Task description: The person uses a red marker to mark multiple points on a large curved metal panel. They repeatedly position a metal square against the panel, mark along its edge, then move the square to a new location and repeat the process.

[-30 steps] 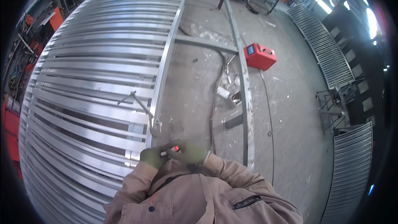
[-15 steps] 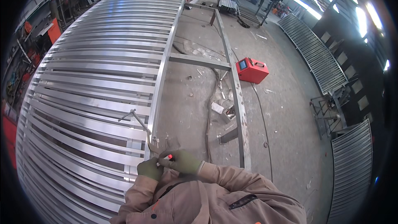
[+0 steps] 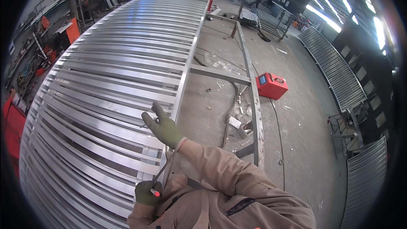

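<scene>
My left hand [image 3: 146,193], in a green glove, is closed on a thin tool with a red tip [image 3: 156,194], low and close to my chest. A thin metal rod [image 3: 163,168] runs up from it toward the panel. My right hand [image 3: 163,128], also gloved in green, reaches forward on a tan sleeve. Its fingers are spread over the edge of the big curved panel of shiny metal slats [image 3: 106,80], next to the rod's bent far end. Whether it grips that end is unclear.
A grey steel frame rail [image 3: 254,101] with a cross bar lies on the concrete floor to the right of the panel. A red box-shaped machine [image 3: 271,85] stands beyond it, with cables and small scraps [image 3: 237,123] nearby. More slatted panels [image 3: 339,72] line the right side.
My right hand has left my left hand and reached up and forward onto the slats. My view has tilted upward, so more of the hall shows.
</scene>
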Available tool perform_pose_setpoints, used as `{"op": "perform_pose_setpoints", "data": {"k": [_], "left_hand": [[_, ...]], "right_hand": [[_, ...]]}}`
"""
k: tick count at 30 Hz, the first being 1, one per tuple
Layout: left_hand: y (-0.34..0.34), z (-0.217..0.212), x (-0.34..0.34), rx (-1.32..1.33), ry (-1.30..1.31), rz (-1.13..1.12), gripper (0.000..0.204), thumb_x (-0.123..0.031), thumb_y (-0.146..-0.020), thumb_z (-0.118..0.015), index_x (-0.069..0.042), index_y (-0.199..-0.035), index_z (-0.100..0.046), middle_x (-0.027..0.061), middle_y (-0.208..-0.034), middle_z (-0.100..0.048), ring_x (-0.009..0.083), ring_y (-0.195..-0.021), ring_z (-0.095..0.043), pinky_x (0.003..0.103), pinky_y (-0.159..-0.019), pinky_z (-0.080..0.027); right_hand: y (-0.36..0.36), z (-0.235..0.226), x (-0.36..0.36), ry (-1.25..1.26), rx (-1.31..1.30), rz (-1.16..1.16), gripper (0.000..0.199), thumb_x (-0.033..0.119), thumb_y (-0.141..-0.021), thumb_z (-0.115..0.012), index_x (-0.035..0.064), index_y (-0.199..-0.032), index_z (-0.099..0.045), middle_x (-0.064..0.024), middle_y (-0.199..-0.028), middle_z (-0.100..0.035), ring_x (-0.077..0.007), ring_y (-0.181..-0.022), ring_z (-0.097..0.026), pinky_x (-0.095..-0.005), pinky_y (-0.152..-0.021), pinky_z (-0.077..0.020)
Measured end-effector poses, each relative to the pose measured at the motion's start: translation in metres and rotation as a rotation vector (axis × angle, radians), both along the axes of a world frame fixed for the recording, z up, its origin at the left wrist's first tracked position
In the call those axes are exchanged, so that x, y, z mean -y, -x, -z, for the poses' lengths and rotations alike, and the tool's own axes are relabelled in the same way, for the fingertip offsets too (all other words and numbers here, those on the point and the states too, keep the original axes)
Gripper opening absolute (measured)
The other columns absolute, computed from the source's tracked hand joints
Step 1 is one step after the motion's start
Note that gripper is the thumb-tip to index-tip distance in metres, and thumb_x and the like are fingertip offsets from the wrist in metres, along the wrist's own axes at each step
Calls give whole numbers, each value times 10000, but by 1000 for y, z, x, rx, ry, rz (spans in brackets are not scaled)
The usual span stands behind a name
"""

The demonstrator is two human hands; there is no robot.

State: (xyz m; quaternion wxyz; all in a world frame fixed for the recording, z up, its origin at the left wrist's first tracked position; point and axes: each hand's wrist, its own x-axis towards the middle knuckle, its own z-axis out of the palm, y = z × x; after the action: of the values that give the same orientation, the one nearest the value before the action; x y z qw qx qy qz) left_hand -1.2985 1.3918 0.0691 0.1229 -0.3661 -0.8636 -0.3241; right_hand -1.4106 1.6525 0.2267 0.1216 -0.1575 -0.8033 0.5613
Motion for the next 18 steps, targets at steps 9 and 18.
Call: {"op": "perform_pose_setpoints", "data": {"k": [9,18], "left_hand": [[-19,24,42,121,-114,-68,322,-104,-820,-796,-81,-608,-555,142,-583,-595,396,-550,-622,499,-561,-497],[-15,-28,44,342,-193,-118,188,-93,-852,-754,-95,-685,-669,87,-608,-609,352,-544,-633,482,-540,-498]], "right_hand": [[20,37,44,122,-38,272,1035,404,-924,-814,49,-1723,-260,-231,-1469,-667,-370,-1305,-687,-429,-1106,-542],[34,48,30,174,27,168,1005,210,-889,-777,-1,-1718,-250,-212,-1467,-662,-270,-1200,-692,-374,-973,-593]]}}
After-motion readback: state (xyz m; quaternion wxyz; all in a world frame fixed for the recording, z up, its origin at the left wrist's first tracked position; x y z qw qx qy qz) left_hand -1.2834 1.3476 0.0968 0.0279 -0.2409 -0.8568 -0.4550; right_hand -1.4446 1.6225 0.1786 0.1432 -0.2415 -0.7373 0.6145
